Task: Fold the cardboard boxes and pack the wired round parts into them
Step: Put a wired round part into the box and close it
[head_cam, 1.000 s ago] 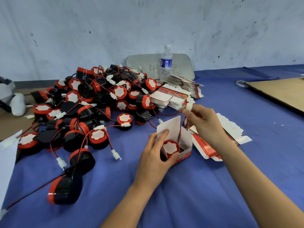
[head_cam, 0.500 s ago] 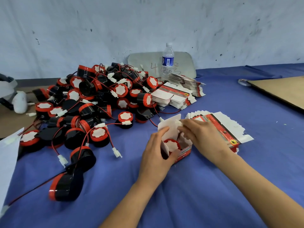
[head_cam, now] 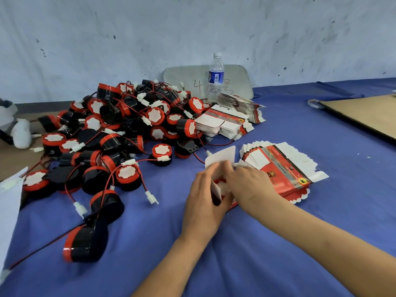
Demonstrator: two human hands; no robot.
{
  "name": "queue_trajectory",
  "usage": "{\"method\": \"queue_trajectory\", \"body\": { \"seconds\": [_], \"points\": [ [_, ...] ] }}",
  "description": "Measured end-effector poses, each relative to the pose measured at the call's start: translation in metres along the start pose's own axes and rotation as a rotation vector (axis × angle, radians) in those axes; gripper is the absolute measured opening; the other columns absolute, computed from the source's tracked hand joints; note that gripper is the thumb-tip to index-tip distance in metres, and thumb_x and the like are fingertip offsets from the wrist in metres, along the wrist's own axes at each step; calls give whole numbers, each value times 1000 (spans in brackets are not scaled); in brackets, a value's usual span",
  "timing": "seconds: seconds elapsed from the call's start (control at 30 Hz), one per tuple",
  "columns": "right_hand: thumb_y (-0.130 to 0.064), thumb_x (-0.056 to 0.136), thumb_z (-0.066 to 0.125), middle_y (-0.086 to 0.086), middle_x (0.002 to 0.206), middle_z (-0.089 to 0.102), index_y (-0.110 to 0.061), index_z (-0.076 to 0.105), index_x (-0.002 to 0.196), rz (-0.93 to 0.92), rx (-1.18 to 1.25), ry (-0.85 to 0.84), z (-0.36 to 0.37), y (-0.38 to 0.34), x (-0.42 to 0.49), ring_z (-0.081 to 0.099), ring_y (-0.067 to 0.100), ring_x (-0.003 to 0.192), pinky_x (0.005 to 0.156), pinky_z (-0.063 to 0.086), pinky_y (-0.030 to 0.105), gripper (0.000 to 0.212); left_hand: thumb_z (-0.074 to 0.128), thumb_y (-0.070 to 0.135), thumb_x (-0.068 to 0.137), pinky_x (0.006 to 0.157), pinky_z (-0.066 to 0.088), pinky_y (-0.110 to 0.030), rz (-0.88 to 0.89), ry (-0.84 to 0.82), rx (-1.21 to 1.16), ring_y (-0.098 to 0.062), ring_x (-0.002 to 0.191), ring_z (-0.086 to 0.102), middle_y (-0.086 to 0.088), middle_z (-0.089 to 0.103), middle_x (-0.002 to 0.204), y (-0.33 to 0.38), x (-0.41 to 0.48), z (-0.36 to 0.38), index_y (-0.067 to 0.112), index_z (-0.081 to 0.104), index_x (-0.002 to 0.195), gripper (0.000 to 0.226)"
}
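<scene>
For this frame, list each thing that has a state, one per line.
Box: folded up, top flap open, round part inside.
Left hand: gripping the box's side.
Right hand: fingers at the box opening.
Water bottle: upright, capped.
Flat boxes: unfolded, fanned stack.
Round parts: loose pile, unpacked.

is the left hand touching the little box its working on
Touching. The head view shows the left hand wrapped around the small box, its fingers against the near wall, with no gap between them.
</scene>
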State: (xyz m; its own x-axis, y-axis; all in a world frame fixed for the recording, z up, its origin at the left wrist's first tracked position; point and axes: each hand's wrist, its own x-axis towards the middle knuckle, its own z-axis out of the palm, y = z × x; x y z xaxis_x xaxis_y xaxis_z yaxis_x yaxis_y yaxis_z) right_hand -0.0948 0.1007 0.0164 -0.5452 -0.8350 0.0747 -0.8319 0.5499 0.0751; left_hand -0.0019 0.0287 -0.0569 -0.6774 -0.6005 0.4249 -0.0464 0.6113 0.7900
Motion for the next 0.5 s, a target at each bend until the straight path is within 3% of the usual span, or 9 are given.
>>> {"method": "queue_trajectory", "body": {
  "seconds": [0.1,0.3,0.37,0.43,0.5],
  "points": [
    [-8,91,48,4,94,57,-14,33,117,-26,31,48,1,5,-6,61,28,95,60,35,32,30,70,34,81,76,47,-14,-11,14,10,-5,88,54,28,43,107,1,-1,1,47,35,136,66],
    [-11,93,48,7,92,57,-11,52,101,-4,84,120,4,14,-19,61,32,82,63,38,33,9,72,40,81,74,43,-13,-32,33,40,-12,95,56,9,51,114,4,-1,3,41,34,139,69],
    [-11,94,51,11,95,59,-8,60,99,8,129,106,4,14,-22,61,35,80,65,42,37,10,72,41,80,75,46,-17,-26,30,48,-17,98,57,6,52,115,5,-1,3,39,34,139,70],
    [-15,95,51,5,95,49,-11,60,97,3,99,109,3,14,-20,57,29,82,63,40,32,9,71,44,80,78,47,-20,-10,18,73,-15,102,56,10,50,121,7,-2,3,39,32,140,71],
    [-15,96,49,-2,86,34,-11,47,81,6,97,135,1,14,-17,48,23,83,62,34,30,15,71,45,80,80,43,-13,3,14,86,-8,109,53,16,46,127,8,-3,4,38,32,140,72]
  ]
}}
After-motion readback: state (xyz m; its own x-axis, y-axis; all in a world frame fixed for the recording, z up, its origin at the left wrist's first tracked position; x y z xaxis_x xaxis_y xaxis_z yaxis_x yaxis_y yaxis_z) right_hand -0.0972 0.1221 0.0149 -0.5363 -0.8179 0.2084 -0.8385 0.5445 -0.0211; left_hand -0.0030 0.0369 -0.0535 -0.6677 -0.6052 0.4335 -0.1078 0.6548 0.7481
